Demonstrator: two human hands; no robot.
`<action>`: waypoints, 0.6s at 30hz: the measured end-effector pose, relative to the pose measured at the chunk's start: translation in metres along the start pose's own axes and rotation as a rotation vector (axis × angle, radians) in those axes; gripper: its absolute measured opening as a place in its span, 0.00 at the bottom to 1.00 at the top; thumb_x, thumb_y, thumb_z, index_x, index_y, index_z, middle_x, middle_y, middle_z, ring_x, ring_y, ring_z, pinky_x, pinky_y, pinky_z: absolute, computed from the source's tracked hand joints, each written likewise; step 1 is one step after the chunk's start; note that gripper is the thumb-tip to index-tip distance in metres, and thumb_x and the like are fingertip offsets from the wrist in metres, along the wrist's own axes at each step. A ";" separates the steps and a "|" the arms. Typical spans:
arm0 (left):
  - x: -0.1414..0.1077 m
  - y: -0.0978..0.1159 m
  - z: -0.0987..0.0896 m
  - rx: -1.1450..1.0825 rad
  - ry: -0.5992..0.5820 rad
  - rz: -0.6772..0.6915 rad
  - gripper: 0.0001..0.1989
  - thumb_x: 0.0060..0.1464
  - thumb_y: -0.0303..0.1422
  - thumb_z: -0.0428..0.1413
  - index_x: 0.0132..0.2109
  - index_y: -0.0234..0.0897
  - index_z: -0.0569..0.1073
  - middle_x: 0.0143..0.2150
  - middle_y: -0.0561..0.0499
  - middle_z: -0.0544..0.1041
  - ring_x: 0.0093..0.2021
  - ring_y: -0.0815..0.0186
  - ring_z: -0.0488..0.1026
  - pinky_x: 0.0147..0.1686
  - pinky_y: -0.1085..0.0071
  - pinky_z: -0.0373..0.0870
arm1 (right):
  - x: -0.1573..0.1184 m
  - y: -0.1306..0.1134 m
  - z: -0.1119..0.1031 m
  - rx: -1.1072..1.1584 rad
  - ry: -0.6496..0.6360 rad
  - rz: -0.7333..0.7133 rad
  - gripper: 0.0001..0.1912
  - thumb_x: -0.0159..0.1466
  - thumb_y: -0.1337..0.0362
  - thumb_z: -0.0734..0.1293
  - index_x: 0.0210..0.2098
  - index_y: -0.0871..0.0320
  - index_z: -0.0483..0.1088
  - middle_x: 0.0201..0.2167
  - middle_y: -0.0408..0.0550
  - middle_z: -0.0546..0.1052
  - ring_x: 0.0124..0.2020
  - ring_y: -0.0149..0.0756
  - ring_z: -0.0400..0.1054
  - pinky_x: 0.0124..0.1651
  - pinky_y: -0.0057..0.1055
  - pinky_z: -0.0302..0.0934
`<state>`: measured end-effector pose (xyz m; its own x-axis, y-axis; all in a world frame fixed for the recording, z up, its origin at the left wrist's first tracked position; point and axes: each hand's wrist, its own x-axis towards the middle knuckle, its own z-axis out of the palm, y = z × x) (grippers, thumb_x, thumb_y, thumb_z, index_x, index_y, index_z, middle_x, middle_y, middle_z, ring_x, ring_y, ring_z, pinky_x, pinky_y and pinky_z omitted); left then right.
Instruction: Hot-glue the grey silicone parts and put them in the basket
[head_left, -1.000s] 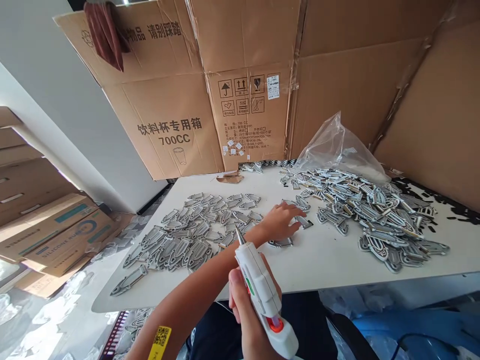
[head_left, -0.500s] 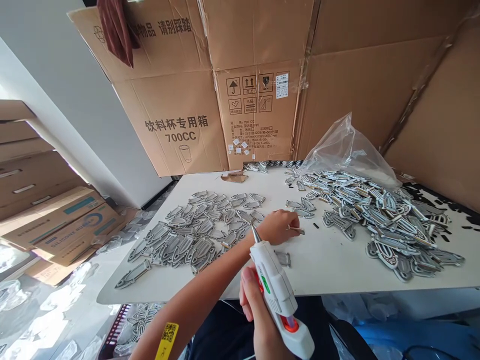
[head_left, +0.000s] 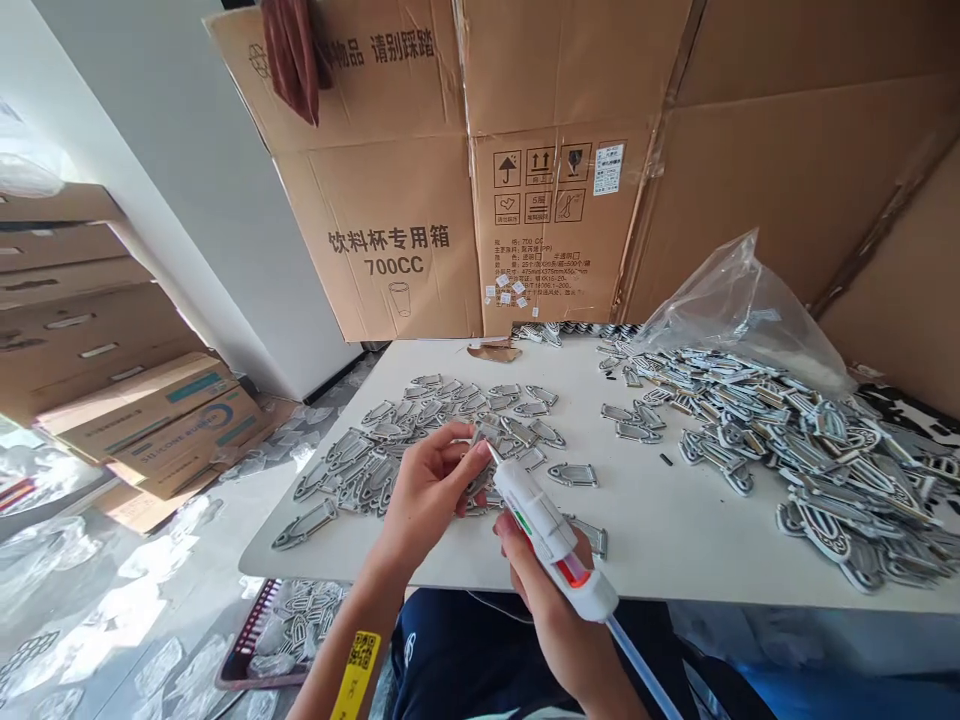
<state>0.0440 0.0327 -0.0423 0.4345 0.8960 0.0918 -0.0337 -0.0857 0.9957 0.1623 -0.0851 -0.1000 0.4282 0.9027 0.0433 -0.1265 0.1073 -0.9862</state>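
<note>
Clenching right-hand fingers (head_left: 512, 540) around a white glue gun (head_left: 534, 515), grey badges (head_left: 572, 475) just behind.

The left hand (head_left: 431, 490) is up, with its fingers (head_left: 454, 447) curled in. The right hand (head_left: 544, 590) is just beside it and lower down, closed tight. Both arms bend and come up from the bottom of the view, and the hands lean in toward each other.

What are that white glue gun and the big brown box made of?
The hot glue gun looks like smooth white plastic, with a moulded shape and a slight shine. The box looks like corrugated cardboard: matte brown, creased at the folds, with printed markings.
</note>
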 end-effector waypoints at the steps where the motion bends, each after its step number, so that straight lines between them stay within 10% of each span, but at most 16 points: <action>1: -0.004 0.000 -0.003 -0.003 0.026 0.018 0.24 0.64 0.55 0.71 0.48 0.38 0.79 0.33 0.53 0.82 0.26 0.69 0.75 0.21 0.77 0.67 | 0.001 -0.002 0.001 -0.004 -0.011 0.009 0.29 0.70 0.34 0.76 0.33 0.54 0.77 0.21 0.40 0.68 0.23 0.34 0.59 0.23 0.31 0.54; 6: -0.016 0.009 -0.008 0.056 0.035 0.110 0.18 0.71 0.49 0.67 0.44 0.37 0.85 0.40 0.49 0.84 0.37 0.67 0.79 0.40 0.73 0.79 | 0.001 -0.007 0.006 -0.005 -0.025 0.041 0.29 0.70 0.33 0.75 0.35 0.54 0.80 0.21 0.42 0.70 0.22 0.36 0.62 0.24 0.32 0.55; 18: -0.030 0.021 -0.012 0.043 -0.075 0.105 0.15 0.73 0.44 0.63 0.42 0.37 0.81 0.38 0.50 0.79 0.39 0.64 0.75 0.43 0.72 0.76 | -0.001 0.000 0.011 -0.007 -0.022 0.033 0.28 0.69 0.36 0.78 0.31 0.54 0.79 0.18 0.42 0.69 0.26 0.40 0.69 0.28 0.33 0.64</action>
<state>0.0195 0.0091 -0.0245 0.4966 0.8462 0.1932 -0.0449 -0.1972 0.9793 0.1520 -0.0816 -0.0986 0.4036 0.9148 0.0138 -0.1344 0.0742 -0.9881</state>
